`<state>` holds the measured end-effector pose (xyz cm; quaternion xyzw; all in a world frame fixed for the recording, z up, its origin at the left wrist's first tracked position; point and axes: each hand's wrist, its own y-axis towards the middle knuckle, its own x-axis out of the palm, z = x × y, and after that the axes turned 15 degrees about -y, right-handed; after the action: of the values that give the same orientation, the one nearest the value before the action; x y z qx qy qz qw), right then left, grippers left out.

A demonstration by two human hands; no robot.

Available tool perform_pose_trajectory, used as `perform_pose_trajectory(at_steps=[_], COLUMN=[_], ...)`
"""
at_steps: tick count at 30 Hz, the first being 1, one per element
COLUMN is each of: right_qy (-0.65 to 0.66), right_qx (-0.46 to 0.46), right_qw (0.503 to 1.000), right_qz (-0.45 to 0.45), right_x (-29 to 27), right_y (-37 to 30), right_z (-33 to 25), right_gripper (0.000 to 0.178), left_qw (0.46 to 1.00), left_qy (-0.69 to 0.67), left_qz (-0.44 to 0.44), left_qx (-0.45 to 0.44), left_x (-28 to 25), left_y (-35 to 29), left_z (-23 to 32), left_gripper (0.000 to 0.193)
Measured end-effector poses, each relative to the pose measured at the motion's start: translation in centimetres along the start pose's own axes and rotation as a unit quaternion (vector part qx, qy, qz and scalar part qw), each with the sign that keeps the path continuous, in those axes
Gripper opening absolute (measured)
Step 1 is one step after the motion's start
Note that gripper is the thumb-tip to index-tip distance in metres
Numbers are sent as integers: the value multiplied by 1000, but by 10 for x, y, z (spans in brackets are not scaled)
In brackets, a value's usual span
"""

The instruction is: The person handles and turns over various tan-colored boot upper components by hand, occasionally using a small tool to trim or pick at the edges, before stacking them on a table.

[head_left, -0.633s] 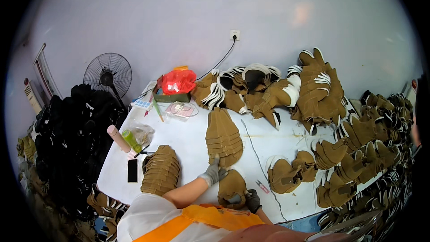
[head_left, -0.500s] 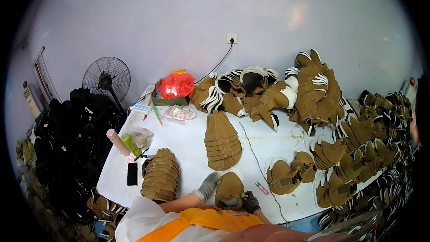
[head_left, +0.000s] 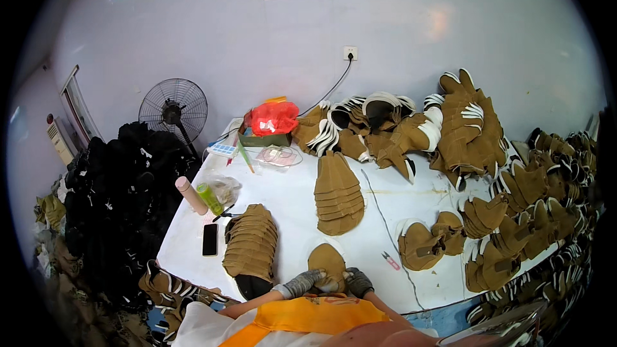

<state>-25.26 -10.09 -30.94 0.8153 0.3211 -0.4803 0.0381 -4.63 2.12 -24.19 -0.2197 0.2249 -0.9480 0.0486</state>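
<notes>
At the near edge of the table, a brown shoe upper [head_left: 327,259] with a white rim lies between my two gloved hands. My left hand [head_left: 301,283], in a grey glove, grips its left side with the fingers closed. On the opposite side, my right hand [head_left: 358,281] holds its edge, fingers curled. The upper's near end is partly hidden by my hands and the orange apron. Just beyond it, a fanned stack of brown uppers [head_left: 339,196] lies flat. Left of my left hand is another overlapping stack [head_left: 251,244] with a black underside.
Small red-handled snips [head_left: 391,261] lie right of my right hand, beside a dark cord [head_left: 380,212]. A phone [head_left: 210,240], pink flask [head_left: 191,195] and green bottle [head_left: 209,198] stand at the left. Uppers heap along the back [head_left: 472,125] and right [head_left: 491,266].
My view has shifted, so the scene sits farther right. Both hands have drawn nearer my body along the upper's sides; my right hand now shows more fully at its edge.
</notes>
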Motion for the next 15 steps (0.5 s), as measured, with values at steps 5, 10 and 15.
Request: perform_pose_trajectory(at_steps=[5,10,15], right_qy=[26,43,38], right_qx=[29,67,-37], right_qw=[999,996,967], right_qz=[25,37,250], right_x=[12,63,-102], right_y=[-7,23,-37], right_z=[-1,97,-72], right_gripper=[30,37,35], left_qw=[999,987,850], left_qy=[-17,70,-487], left_qz=[36,-81,-144], left_qx=[18,122,137], left_x=[1,-21,29], left_y=[-36,-40,-83], left_z=[28,20,138], left_gripper=[40,39,65])
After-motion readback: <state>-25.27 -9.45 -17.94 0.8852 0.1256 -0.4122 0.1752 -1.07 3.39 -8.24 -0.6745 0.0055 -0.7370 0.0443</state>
